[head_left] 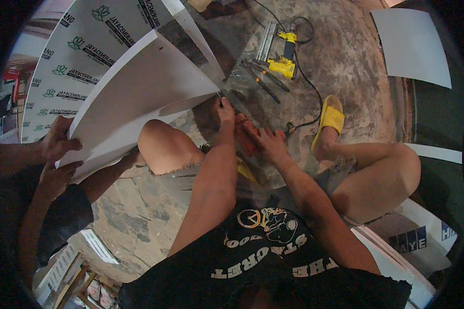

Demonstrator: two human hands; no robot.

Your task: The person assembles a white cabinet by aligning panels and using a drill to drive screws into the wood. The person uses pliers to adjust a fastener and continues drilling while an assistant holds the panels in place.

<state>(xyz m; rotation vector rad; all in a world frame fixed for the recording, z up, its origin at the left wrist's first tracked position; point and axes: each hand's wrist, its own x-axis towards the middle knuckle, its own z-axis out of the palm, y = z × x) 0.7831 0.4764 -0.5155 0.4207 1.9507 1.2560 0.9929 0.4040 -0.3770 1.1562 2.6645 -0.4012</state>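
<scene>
My right hand (269, 143) is wrapped round a red power tool (246, 135), which looks like a drill. Its front end points away from me, toward the near corner of a white panel (139, 90). Close to that corner, my left hand (225, 109) is closed in a pinch. A small dark tip shows between its fingers, too little of it to name. The white panel stands tilted, joined or leaning against other white boards. At its left edge, another person's hands (58, 147) hold it.
On the concrete floor ahead lie a yellow-and-black nail gun (283, 64) with a dark cable (314, 87), and pliers (276, 80) beside it. A printed board (82, 64) stands at the far left. A pale sheet (412, 46) is at the far right, wrapped boards (412, 237) at the near right.
</scene>
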